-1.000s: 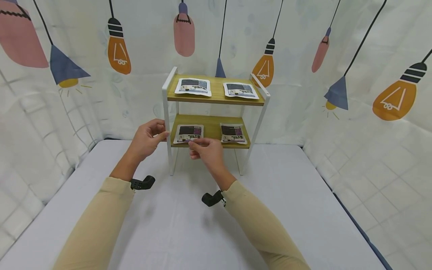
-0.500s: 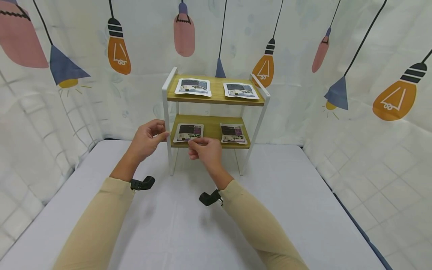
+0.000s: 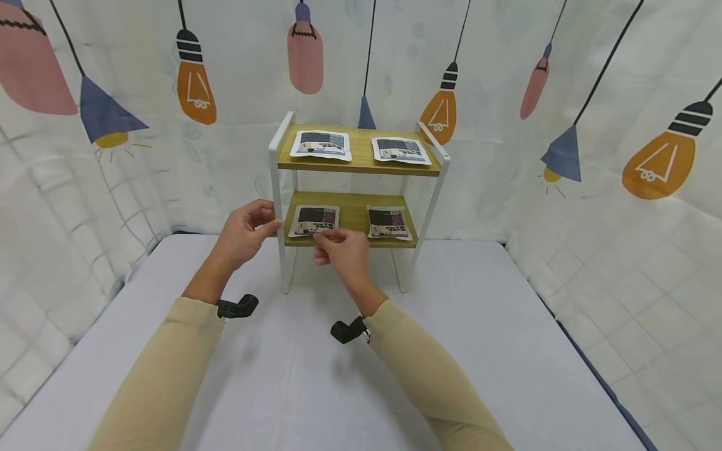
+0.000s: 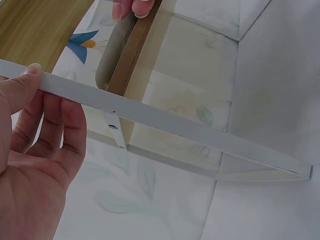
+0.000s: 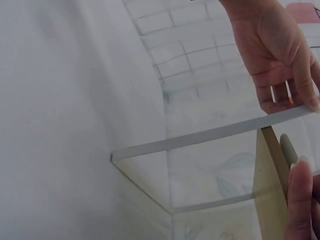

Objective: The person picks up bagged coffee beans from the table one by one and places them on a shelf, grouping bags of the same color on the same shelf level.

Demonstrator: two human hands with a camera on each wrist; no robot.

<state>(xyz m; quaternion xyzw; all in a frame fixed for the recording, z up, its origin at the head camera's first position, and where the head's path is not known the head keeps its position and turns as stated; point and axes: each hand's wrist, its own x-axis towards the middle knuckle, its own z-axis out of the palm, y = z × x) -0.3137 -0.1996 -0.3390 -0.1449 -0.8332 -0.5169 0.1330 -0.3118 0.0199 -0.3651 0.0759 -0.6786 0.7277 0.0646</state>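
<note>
A small two-tier rack (image 3: 361, 164) with white metal sides and wooden shelves stands on the table. My left hand (image 3: 239, 232) pinches its left front post; in the left wrist view the thumb lies on one face of the white post (image 4: 165, 119), fingers curled behind. At the lower shelf's front edge, my right hand (image 3: 348, 255) pinches the near edge of a flat dark-printed pouch (image 3: 314, 217). That pouch lies on the left half of the shelf, its near right corner covered by the fingers. Beside it lies a similar pouch (image 3: 389, 220).
Two white-edged pouches, one on the left (image 3: 321, 144) and one on the right (image 3: 400, 150), lie on the upper shelf. A white cloth covers the table (image 3: 282, 376). Behind hangs a curtain (image 3: 242, 75) printed with lamps.
The lower left pouch has shifted slightly back on its shelf. My right hand has moved a little left and back with it. My left hand stays on the post.
</note>
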